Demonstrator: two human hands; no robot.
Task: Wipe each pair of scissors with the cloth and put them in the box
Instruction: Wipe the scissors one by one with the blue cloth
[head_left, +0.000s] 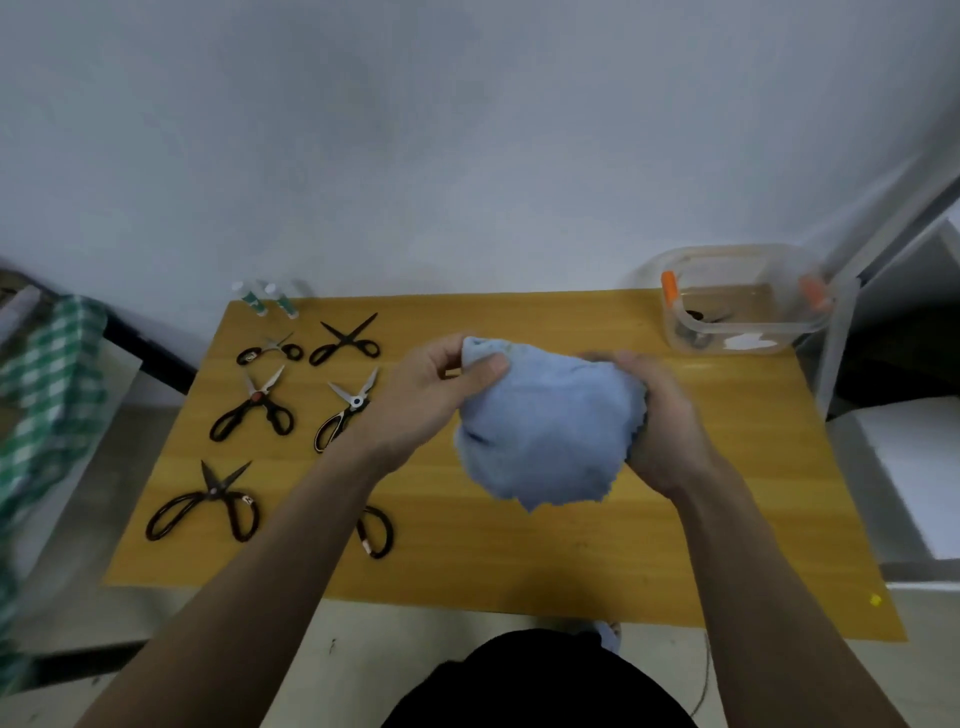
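Observation:
A light blue cloth (545, 421) hangs bunched above the middle of the wooden table (519, 561). My left hand (431, 400) pinches its upper left corner. My right hand (660, 415) grips its right side; whether scissors lie inside the cloth is hidden. Several black-handled scissors lie on the table's left half, among them a large pair (208, 509) at the front, a red-pivot pair (254, 408) and a slim open pair (345, 340). One pair (376, 530) is partly hidden under my left forearm. The clear plastic box (748, 332) with orange clips stands at the back right and holds dark scissors.
Two small white and green tubes (265, 299) stand at the table's back left edge. A green checked cloth (47, 395) hangs off to the left. A grey metal frame (852, 322) rises right of the box, against the table's right edge.

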